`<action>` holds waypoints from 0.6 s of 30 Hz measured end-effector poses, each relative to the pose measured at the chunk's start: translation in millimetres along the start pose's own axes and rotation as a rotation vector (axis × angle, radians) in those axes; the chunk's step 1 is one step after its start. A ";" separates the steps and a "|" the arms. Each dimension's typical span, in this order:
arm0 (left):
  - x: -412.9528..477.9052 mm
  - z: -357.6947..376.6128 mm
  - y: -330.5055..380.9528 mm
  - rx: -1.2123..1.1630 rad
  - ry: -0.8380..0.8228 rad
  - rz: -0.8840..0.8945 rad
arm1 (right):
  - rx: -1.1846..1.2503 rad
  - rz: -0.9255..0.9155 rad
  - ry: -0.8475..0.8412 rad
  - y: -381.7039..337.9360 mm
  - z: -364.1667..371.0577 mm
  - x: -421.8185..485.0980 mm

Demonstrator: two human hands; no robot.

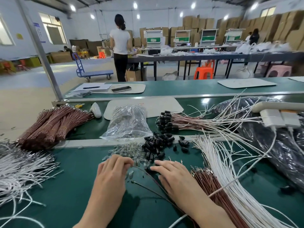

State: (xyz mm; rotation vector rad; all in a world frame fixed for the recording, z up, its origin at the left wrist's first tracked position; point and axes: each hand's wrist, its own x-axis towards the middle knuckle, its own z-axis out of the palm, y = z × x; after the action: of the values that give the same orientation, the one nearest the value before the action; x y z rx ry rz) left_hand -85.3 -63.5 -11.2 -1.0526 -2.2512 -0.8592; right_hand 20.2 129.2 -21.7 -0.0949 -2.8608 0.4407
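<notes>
Two hands are down on the green mat (65, 199), close together at the near edge of the parts. The left hand (113, 171) is curled, its fingertips closed on the end of a thin brown wire (148, 174) right where the heap of clear bulbs (128, 152) thins out. The wire runs back from there and goes under the right hand (172, 178), which lies loose with its fingers straight, the tips almost on a stray black cap (148, 169). That hand grips nothing.

From where I stand, the job looks like fitting a bulb and a cap to that wire end. I'd keep the wire pinned flat under the right palm so the end doesn't swing. I'd pick one bulb from the fringe of the heap rather than digging in — they look like glass and would roll — and take the stray cap instead of reaching into the pile of black caps (159, 143) behind.

Clutter is the trouble. A second loose lead (148, 188) lies just beside the held one — easy to grab by mistake. On the right, long white wires (220, 163) and a brown bundle (209, 180) crowd the wrist, and a white tangle (21, 171) sprawls on the left. Beyond sit a clear bag (126, 122), finished leads (181, 123) and a tied brown sheaf (52, 125).
</notes>
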 end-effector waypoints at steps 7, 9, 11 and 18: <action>-0.6 -8.0 -0.6 -0.234 0.114 -0.280 | 0.040 0.035 0.074 -1.3 -1.2 -1.9; -0.3 -6.4 2.6 -0.262 0.093 -0.265 | 0.043 0.060 0.079 0.3 -0.7 -1.5; 0.4 -4.9 5.5 -0.278 0.053 -0.247 | 0.032 0.072 0.087 1.2 0.7 -0.6; -3.4 5.2 8.2 -0.188 -0.098 -0.191 | 0.049 0.088 0.099 0.1 2.0 0.3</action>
State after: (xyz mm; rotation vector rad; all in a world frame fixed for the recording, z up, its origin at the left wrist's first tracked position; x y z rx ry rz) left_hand -77.7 -57.3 -14.3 -0.9913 -2.4197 -1.1408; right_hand 19.4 128.8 -23.5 -0.2273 -2.7546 0.5080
